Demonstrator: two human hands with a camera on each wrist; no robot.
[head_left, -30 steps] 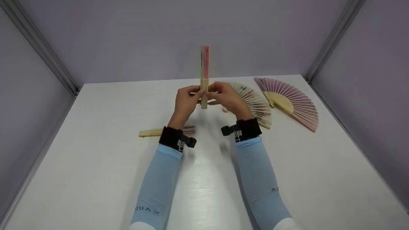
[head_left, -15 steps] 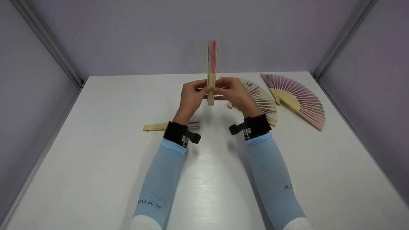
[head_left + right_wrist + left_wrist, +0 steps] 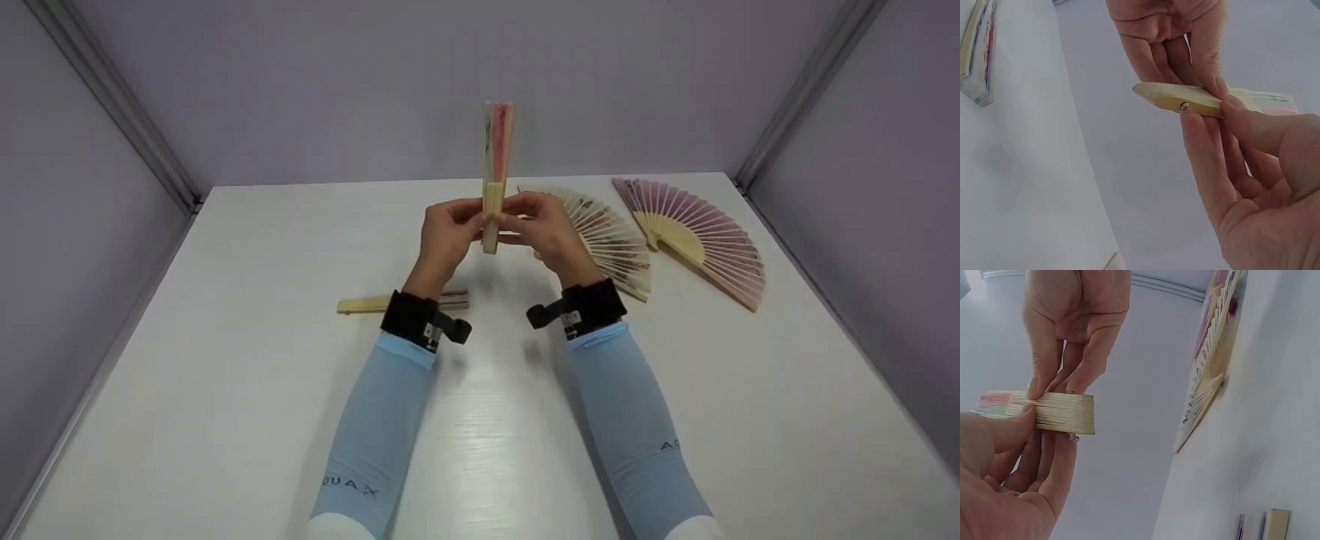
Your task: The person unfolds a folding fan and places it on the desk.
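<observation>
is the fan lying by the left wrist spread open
No, the fan on the table beside the left wrist is folded shut into a narrow stick.

Recording booth: bare white table, plain grey walls.

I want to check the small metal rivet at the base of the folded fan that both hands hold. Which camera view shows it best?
The right wrist view: the rivet faces that camera on the folded fan, beside the right hand. The left wrist view shows only a glimpse under the fan's sticks. In the head view it cannot be seen.
</observation>
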